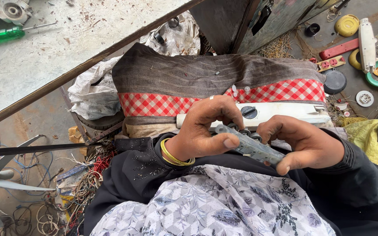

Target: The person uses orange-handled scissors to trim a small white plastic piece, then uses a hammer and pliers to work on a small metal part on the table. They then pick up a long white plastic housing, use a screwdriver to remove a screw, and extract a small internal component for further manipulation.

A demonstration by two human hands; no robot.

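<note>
Both hands are on a long grey metal strip with round sockets along it [250, 146], held over the lap just in front of a white plastic casing with a dark round knob [259, 113]. The left hand [204, 131] pinches one end with thumb flat on top, and the right hand [305, 146] is curled tight round the other end. The strip looks stiff, light and thin, probably with sharpish edges, so gripping the ends seems sensible. The casing rests on a red-and-white checked cloth bundle [154, 104].
</note>
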